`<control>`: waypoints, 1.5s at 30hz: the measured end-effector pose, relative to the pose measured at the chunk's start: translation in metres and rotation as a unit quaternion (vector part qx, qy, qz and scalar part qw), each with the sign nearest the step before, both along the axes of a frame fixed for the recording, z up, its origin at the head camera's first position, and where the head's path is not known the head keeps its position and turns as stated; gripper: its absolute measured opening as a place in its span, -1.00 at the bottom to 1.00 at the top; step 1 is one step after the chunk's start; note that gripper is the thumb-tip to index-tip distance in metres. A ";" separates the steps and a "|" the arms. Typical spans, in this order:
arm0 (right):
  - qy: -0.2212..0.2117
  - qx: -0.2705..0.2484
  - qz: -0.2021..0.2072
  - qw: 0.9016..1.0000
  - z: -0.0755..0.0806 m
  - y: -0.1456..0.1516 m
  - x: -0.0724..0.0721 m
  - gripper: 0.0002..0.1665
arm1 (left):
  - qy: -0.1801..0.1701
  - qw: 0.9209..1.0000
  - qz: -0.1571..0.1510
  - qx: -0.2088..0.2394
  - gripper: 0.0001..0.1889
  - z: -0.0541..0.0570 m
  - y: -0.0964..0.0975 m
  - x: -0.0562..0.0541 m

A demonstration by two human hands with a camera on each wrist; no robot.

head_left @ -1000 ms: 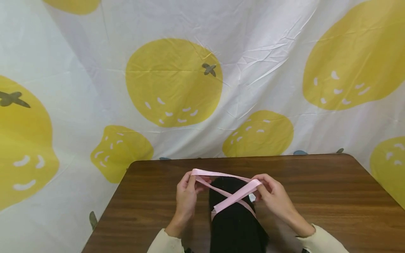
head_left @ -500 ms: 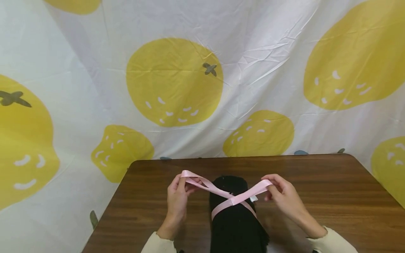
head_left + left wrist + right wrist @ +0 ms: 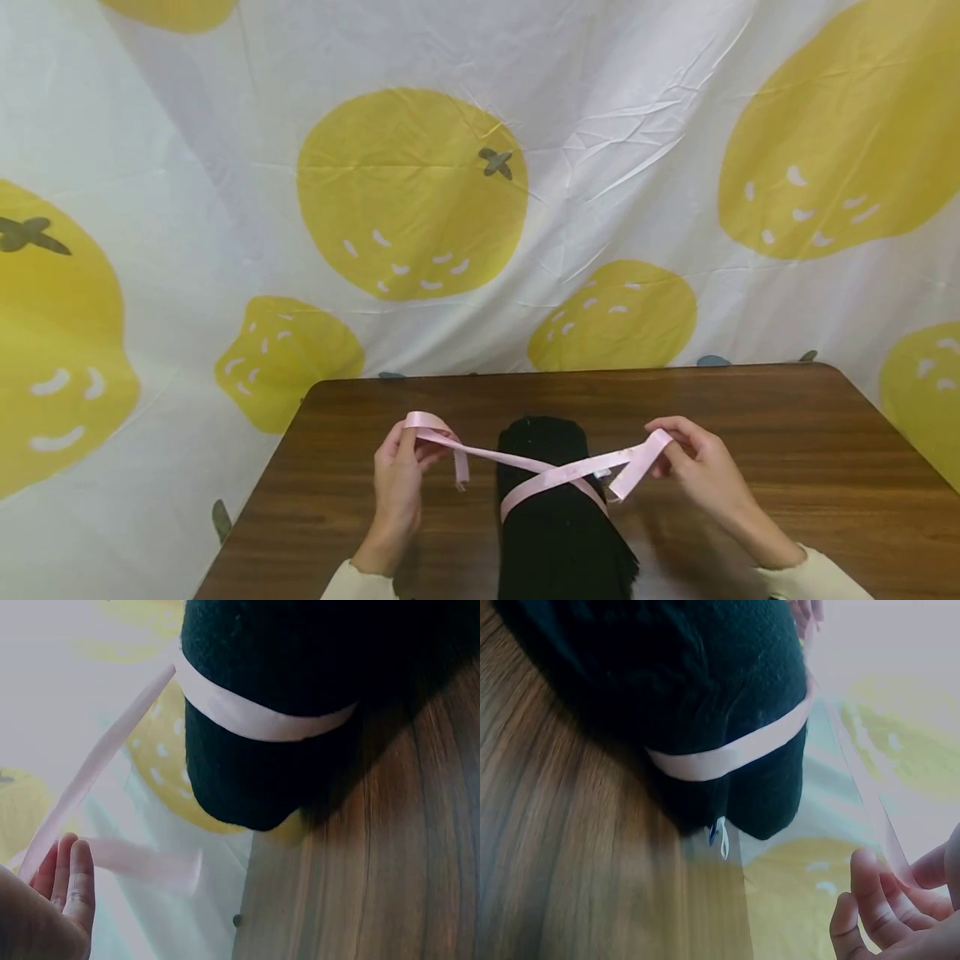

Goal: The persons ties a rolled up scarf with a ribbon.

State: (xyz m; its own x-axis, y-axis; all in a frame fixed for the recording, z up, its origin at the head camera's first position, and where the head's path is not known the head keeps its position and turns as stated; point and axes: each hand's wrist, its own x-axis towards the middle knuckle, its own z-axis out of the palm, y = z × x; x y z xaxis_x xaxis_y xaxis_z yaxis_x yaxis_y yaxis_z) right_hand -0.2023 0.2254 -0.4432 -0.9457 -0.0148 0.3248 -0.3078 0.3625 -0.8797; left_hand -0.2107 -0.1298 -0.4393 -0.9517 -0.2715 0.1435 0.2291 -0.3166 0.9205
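A black rolled cloth (image 3: 558,550) lies lengthwise on the table, with a pink satin ribbon (image 3: 592,467) passed around it. On top of the roll the two ribbon ends cross each other. My left hand (image 3: 397,479) pinches one end to the left of the roll, and a short tail dangles past its fingers. To the right, my right hand (image 3: 708,479) pinches the other end between thumb and fingers, its tail hanging down. Both wrist views show the ribbon (image 3: 262,724) lying flat along the roll's sides. A small white tag (image 3: 724,838) sticks out at the roll's far end.
The brown wooden table (image 3: 787,433) extends to both sides of the roll. Behind its far edge hangs a white cloth (image 3: 600,100) printed with yellow fruit.
My hands have moved apart, left hand leftward and right hand rightward. The ribbon loop between them has opened out, the two ends have come free of each other, and the crossing has drawn down onto the roll.
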 end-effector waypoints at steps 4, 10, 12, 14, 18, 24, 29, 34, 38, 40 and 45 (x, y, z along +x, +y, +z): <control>0.010 0.011 -0.013 1.000 -0.002 0.010 -0.001 -0.77 | -0.006 1.000 0.008 0.005 -0.67 -0.004 -0.008 0.000; 0.011 0.028 -0.027 0.999 -0.003 0.024 -0.005 -0.81 | -0.020 1.000 0.014 0.009 -0.68 -0.010 -0.019 -0.001; 0.004 0.029 -0.033 0.999 -0.003 0.028 -0.006 -0.80 | -0.024 1.000 0.018 0.008 -0.68 -0.011 -0.023 -0.002; -0.001 0.029 -0.037 0.999 -0.004 0.032 -0.008 -0.80 | -0.025 0.999 0.020 0.012 -0.67 -0.012 -0.027 -0.002; -0.003 0.029 -0.031 0.999 -0.007 0.041 -0.010 -0.80 | -0.026 0.999 0.020 0.028 -0.67 -0.014 -0.035 -0.004; -0.026 0.020 -0.012 0.999 -0.011 0.054 -0.011 -0.78 | -0.040 0.998 0.033 0.044 -0.68 -0.019 -0.047 -0.006; -0.076 0.031 -0.005 0.997 -0.016 0.062 -0.009 -0.66 | -0.055 0.996 0.043 0.051 -0.71 -0.023 -0.057 -0.007; -0.123 -0.003 0.002 0.992 -0.021 0.072 -0.010 -0.65 | -0.066 0.995 0.048 0.057 -0.69 -0.028 -0.069 -0.008; -0.164 -0.043 0.015 0.985 -0.027 0.080 -0.012 -0.65 | -0.078 0.994 0.051 0.064 -0.67 -0.034 -0.078 -0.009; -0.185 -0.055 0.026 0.981 -0.030 0.083 -0.013 -0.62 | -0.084 0.993 0.052 0.064 -0.67 -0.037 -0.082 -0.009; -0.216 -0.057 0.055 0.973 -0.039 0.092 -0.015 -0.58 | -0.104 0.992 0.053 0.048 -0.68 -0.044 -0.092 -0.011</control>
